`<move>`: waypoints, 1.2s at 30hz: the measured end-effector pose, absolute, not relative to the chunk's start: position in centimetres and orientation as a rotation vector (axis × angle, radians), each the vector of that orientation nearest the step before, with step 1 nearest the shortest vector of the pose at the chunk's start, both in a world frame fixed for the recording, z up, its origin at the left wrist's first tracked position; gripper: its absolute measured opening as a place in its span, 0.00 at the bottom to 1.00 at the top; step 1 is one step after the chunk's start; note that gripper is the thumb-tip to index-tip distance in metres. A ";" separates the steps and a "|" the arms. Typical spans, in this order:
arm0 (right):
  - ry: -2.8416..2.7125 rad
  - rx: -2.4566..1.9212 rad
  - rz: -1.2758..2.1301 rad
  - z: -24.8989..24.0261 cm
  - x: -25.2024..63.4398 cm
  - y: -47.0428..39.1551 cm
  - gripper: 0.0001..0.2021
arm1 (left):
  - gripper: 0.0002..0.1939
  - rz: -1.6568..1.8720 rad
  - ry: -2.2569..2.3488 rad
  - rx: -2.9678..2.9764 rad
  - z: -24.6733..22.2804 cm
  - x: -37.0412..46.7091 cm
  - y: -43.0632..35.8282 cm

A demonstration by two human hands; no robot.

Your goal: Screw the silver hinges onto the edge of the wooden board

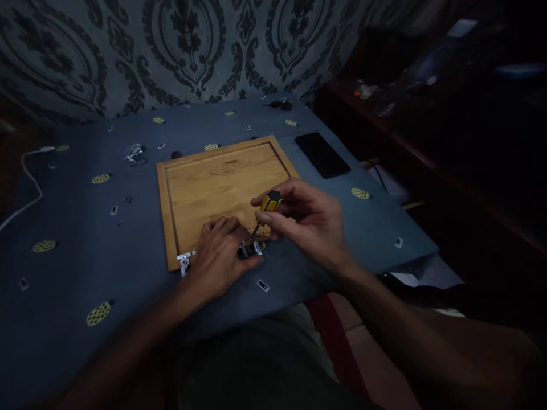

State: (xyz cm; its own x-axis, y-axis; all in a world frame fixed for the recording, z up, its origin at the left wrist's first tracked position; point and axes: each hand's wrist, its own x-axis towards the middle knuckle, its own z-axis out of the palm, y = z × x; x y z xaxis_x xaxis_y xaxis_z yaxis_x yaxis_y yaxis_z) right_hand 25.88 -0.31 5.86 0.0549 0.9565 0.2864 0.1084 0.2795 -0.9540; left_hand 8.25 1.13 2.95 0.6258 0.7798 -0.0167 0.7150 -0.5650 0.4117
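A framed wooden panel (213, 182) lies flat on the cloth-covered table. My right hand (314, 222) is closed around the yellow and black handle of a short screwdriver (270, 200). The screwdriver tilts, its shaft pointing down at a metal hinge (251, 249) on the panel's near edge. My left hand (222, 250) presses on the panel beside that hinge, with thumb and fingers closed about it; part of the hinge is hidden by them. Another metal hinge (184, 262) sits at the panel's near left corner, left of my left hand. Where the screwdriver tip meets the hinge is too dark to make out.
A black phone (322, 154) lies right of the panel. Loose metal hardware (135, 152) and small dark pieces, perhaps screws (127, 200), lie to the left. Keys or a similar dark object (282, 105) lie at the back. A white cable (36, 182) runs along the left.
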 end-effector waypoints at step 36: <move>-1.255 -1.115 0.679 5.6 25.7 -1.3 0.12 | 0.15 0.229 1.186 2.480 3.1 8.3 1.1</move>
